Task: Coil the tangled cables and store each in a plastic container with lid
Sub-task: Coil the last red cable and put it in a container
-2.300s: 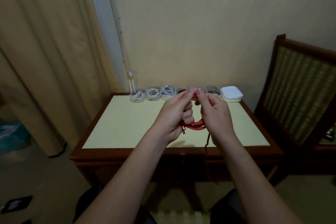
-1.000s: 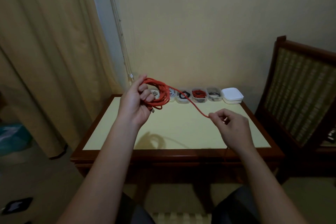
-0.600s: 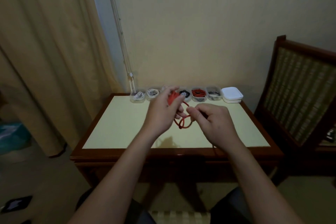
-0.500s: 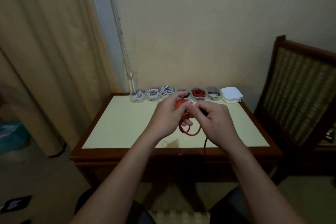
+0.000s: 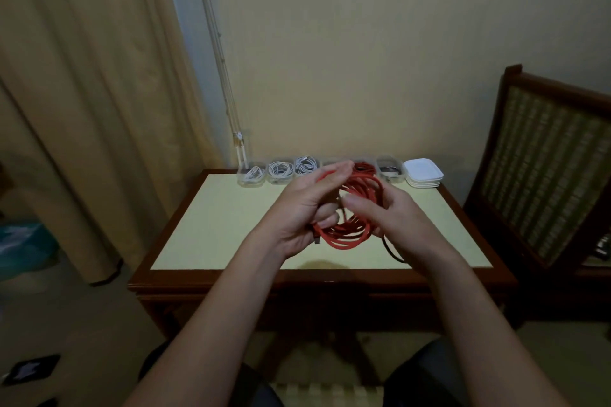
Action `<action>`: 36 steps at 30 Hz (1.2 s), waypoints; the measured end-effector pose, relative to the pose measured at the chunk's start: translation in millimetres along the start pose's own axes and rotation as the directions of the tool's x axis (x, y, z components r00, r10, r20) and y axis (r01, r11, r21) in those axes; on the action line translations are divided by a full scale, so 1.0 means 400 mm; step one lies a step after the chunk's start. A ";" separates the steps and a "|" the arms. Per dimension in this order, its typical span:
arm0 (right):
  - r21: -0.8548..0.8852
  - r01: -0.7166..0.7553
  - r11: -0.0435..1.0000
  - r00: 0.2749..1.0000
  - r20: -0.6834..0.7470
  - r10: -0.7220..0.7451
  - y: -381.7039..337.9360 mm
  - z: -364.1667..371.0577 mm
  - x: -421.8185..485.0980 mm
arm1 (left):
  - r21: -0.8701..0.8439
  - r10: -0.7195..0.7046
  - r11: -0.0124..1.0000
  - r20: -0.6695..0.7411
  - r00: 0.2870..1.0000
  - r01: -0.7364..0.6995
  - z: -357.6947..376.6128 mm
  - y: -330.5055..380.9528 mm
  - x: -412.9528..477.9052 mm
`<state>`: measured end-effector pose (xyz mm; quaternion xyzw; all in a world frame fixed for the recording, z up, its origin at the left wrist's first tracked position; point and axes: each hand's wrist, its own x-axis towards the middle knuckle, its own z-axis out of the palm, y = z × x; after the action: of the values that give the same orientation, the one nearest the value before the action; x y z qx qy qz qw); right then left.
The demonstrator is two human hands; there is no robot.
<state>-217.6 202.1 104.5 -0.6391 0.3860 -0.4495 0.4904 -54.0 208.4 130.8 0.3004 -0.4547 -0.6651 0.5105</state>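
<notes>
**Entry: red cable [image 5: 347,235].** We log it wound in several loops and held in the air above the middle of the worktop [image 5: 224,228], touching nothing that stands there. We judge the oval's long axis to run from 1 o'clock to 7 o'clock.

**Left hand [image 5: 307,208].** Its fingers are curled round the coil's 9 o'clock arc. One plug end pokes out below the palm.

**Right hand [image 5: 390,211].** It sits at the coil's 3 o'clock arc with fingers bent over the strands, gripping them as far as we can tell. A dark loose tail [image 5: 391,249] leaves this hand toward 5 o'clock and passes out of sight behind the forearm.

**Containers [image 5: 280,171].** A row of clear tubs stands along the worktop's 12 o'clock edge. Those we can see into hold a coil. A white stack of lids [image 5: 424,172] sits at 1 o'clock.

**Governing relation.** The tail lies on the right hand's side. We therefore expect that hand to lay the next loop while the left anchors the coil. The tubs lie at 12 o'clock from the coil, near both hands.
</notes>
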 end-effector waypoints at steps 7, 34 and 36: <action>-0.035 -0.123 0.992 0.988 0.085 0.126 -0.005 -0.009 0.004 | -0.024 0.006 1.000 0.153 0.988 -0.003 -0.014 -0.002 -0.006; -0.021 0.041 0.999 0.956 -0.291 -0.045 -0.008 0.038 0.014 | 0.246 0.249 0.946 -0.126 0.960 -0.213 0.004 -0.041 0.016; -0.042 0.016 0.999 0.957 -0.290 -0.027 0.017 0.022 0.020 | 0.137 0.233 0.968 -0.156 0.960 -0.212 -0.007 -0.033 0.017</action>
<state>-207.2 195.4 98.5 -0.5799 0.4553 -0.5361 0.4110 -58.9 201.8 118.3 0.3330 -0.4792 -0.5470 0.6002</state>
